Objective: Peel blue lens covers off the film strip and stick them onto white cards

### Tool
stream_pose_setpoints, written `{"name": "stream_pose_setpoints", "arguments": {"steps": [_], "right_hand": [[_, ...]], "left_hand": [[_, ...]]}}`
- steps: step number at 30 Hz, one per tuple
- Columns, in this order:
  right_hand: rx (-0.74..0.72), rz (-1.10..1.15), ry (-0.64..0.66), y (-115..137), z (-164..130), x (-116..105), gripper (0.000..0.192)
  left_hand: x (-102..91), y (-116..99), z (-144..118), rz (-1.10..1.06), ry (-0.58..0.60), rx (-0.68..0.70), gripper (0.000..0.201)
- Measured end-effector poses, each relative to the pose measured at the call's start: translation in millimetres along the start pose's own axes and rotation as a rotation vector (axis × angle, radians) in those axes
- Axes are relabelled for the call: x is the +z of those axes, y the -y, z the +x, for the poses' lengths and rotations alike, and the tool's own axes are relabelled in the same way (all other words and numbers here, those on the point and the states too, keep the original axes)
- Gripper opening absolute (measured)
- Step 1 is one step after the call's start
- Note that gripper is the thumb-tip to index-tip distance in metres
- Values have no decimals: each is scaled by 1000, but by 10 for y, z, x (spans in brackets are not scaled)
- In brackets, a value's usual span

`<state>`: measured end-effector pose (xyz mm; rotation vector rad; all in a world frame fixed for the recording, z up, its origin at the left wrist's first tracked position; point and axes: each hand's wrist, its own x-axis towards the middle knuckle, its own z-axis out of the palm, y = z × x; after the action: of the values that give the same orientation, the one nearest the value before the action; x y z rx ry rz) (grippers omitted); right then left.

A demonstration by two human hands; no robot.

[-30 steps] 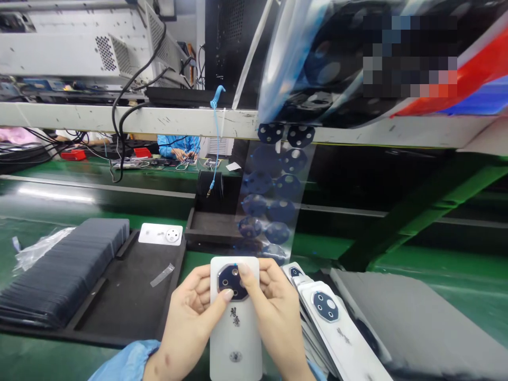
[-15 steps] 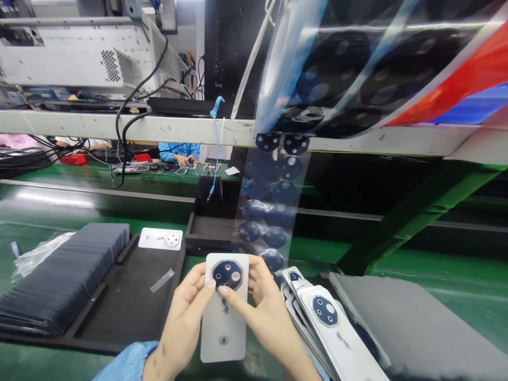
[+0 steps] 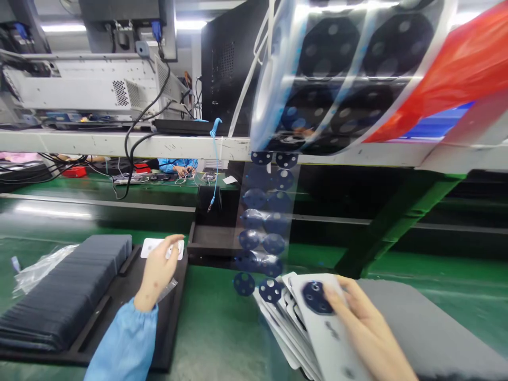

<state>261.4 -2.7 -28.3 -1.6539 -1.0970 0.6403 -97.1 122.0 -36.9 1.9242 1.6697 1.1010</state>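
Right hand (image 3: pixel 367 312): pinching the held cover (image 3: pixel 331 333) by its right edge, thumb on the face next to the dark camera plate (image 3: pixel 316 297).
Held cover: white, tilted, at the cover stack (image 3: pixel 283 330); can't tell if it's resting on it.
Left hand (image 3: pixel 159 270): thumb and fingers apart over the tray cover (image 3: pixel 150 247); contact can't be told.
Tray cover: white, flat at the far right corner of the black tray (image 3: pixel 170 323), partly hidden by fingers.
Tape scrap (image 3: pixel 169 288): in tray, just beside left wrist.
Dark sheets (image 3: pixel 67 296): long row, left side of tray.
Sticker strip (image 3: pixel 262 241): hangs between the hands, lower end by the stack.
Grey slab (image 3: pixel 428 323): right of right hand.
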Motion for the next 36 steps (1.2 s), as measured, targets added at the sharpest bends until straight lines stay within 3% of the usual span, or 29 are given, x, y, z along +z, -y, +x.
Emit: {"name": "stream_pose_setpoints", "arguments": {"steps": [3,6,10,14,17,19,21,23,25,27,32,34,36], "right_hand": [[118,-104,0,-359,179,-350,48],[171,-197,30,-687,314,-480,48],[130,-313,-74,-951,398,-433,49],[66,-361,-182,-1043,389,-354,62],[6,-395,-237,-1019,327,-323,79],[-43,-416,-250,-948,254,-294,84],[-109,-417,-243,-831,159,-232,82],[-199,-391,-225,-672,51,-125,72],[-313,-358,-180,-491,-52,30,56],[-441,-336,-70,-316,-127,226,45],[-859,-448,-7,-64,-117,753,58],[-965,-516,15,-40,-52,908,62],[-1006,-553,32,-31,19,1008,62]], "left_hand": [[56,564,315,172,-34,-61,34],[153,939,527,286,23,-56,39],[169,1142,712,356,84,-53,40],[43,1135,767,291,103,-55,32],[-110,1027,663,146,63,-81,19],[-220,902,530,15,-28,-123,20],[-305,722,375,-150,-146,-170,28],[-327,488,222,-349,-187,-211,40],[-261,212,86,-548,-85,-238,43],[-118,-78,-32,-702,97,-266,42],[270,-661,-253,-912,470,-335,27],[354,-780,-307,-961,525,-346,25],[410,-825,-332,-995,495,-356,25]]}}
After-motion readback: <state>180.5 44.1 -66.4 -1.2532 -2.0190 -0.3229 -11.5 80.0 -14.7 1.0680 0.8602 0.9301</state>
